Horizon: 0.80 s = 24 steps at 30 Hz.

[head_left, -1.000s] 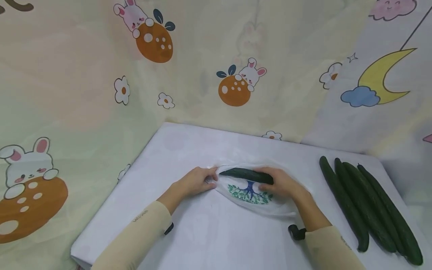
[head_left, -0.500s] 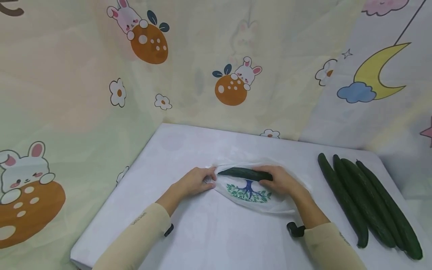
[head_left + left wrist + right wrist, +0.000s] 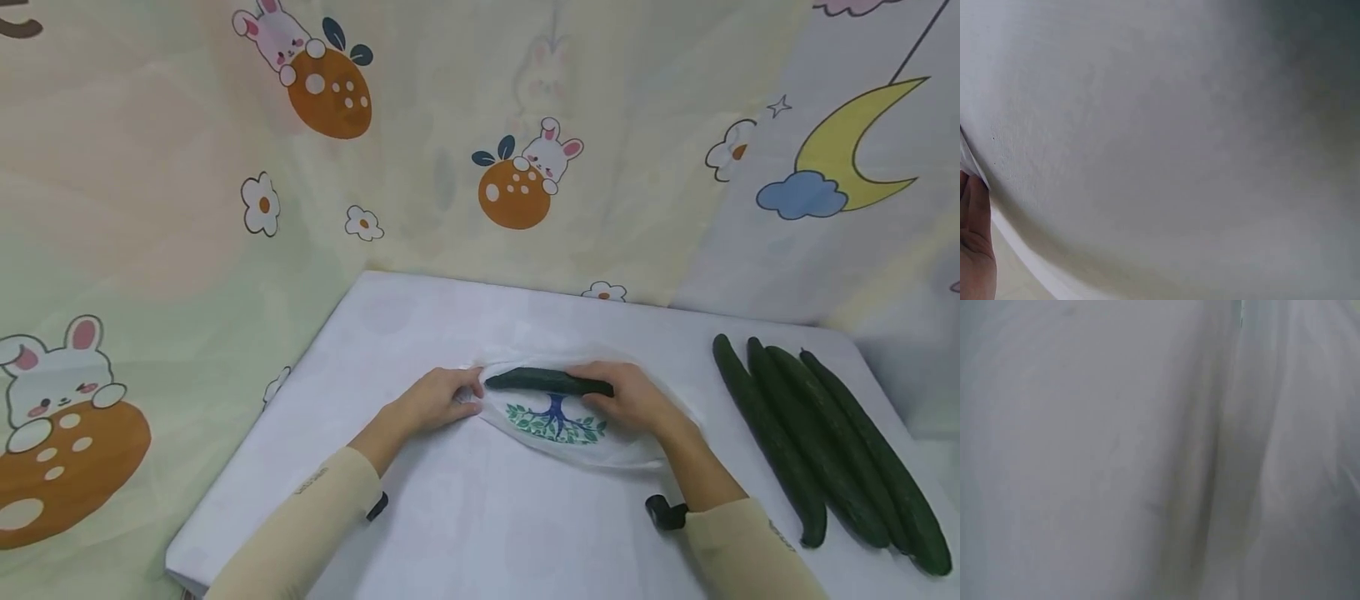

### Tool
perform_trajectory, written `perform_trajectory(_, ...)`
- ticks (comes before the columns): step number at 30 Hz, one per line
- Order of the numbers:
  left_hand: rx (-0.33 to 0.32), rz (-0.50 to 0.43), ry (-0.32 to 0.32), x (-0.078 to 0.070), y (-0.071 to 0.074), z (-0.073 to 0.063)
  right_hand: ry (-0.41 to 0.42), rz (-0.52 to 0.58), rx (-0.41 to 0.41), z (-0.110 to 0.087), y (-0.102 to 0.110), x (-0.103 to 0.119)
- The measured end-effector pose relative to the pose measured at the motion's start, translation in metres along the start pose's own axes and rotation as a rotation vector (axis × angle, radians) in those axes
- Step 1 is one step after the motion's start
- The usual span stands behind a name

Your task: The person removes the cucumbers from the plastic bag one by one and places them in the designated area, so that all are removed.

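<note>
A dark green cucumber (image 3: 532, 380) lies over a thin white bag (image 3: 504, 427) on the table. My right hand (image 3: 630, 393) grips the cucumber's right end, thumb on the near side and fingers over the far side. At the bag's left edge, my left hand (image 3: 438, 400) pinches the thin material close to the cucumber's left tip. A blue and green tree print (image 3: 557, 423) shows on the bag, upside down from here. In the left wrist view, the fingers (image 3: 975, 203) hold a white edge. Pale folds of the bag (image 3: 1297, 456) fill the right wrist view's right part.
Several long cucumbers (image 3: 813, 446) lie side by side at the right of the white table (image 3: 495, 533). A patterned cloth backdrop (image 3: 420, 133) rises along the back and left edges. Black wrist straps (image 3: 666, 512) show below the sleeves.
The right hand and the cucumber's right end have shifted slightly right and away, so the cucumber lies more level. The left hand stays at the bag's edge. The head view has shifted a little.
</note>
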<state>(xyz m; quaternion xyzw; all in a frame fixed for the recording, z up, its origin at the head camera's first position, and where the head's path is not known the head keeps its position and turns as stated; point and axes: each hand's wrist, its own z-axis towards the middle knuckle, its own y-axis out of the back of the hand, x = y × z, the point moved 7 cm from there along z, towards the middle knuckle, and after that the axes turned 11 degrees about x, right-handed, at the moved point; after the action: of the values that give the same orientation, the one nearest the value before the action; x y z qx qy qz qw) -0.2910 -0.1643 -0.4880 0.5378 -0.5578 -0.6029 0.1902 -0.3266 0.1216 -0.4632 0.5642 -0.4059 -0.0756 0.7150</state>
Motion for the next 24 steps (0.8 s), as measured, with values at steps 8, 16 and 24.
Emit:
perform_trajectory(8, 0.002, -0.009, 0.009, -0.001, 0.005, 0.001, 0.099, -0.052, -0.054, -0.009, 0.016, 0.021)
perform_trajectory(16, 0.0, -0.031, 0.015, -0.001, 0.003, 0.001, 0.17, -0.102, -0.139, -0.016, 0.032, 0.041)
perform_trajectory(24, -0.029, 0.009, -0.039, -0.002, 0.004, 0.004, 0.216, -0.101, -0.194, -0.019, 0.036, 0.058)
